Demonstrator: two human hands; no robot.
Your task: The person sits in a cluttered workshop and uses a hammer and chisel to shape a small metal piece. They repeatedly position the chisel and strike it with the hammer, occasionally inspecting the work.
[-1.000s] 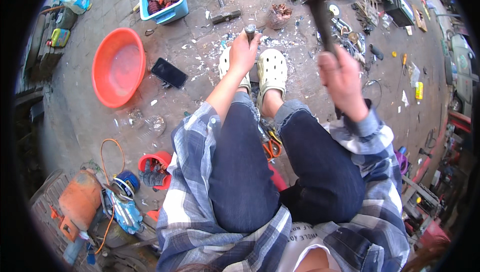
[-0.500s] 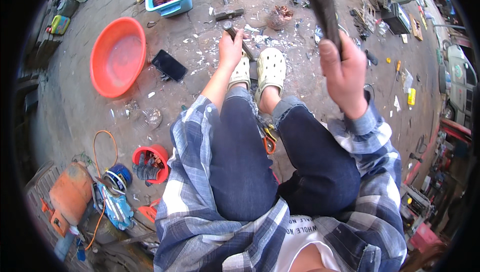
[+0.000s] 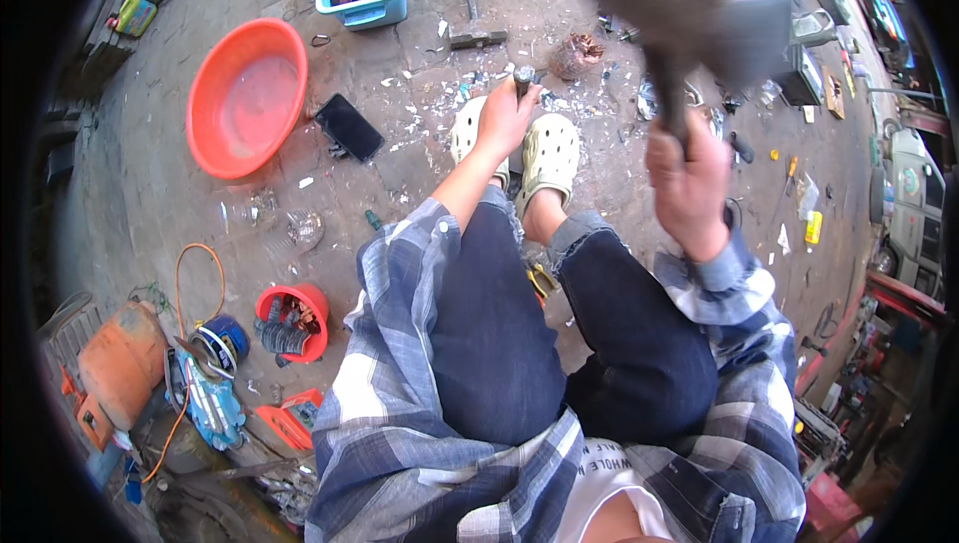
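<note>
Hammer work in mid-course, viewed from the worker's head. The right hand (image 3: 689,188) has its fingers wrapped around the handle of a raised hammer (image 3: 671,93), whose head is blurred. The left hand (image 3: 502,128), fingers curled together around a metal rod (image 3: 522,83), holds it near the shoes (image 3: 552,148), its top end exposed. The hammer is well apart from the rod, so no blow is landing at this instant. The rod's lower end is hidden by hand and shoe; whether anything beneath it has parted cannot be told.

Stage: judging by the scattered chips (image 3: 561,102) and the coppery scraps in a clear container (image 3: 576,58), a good deal of breaking appears done. Dark reddish pieces in the blue tub (image 3: 372,15) may be material left to treat, though this is uncertain.

Surroundings: a second hammer (image 3: 478,40) lies beyond the feet, near the clear container. To the left are a phone (image 3: 350,128) and a red basin (image 3: 250,93); nearer the body stands a red bucket (image 3: 318,315) with a grey glove (image 3: 280,335) at its rim. The chief obstruction is the left hand itself, just below the rod's top, with the shoes close by.
</note>
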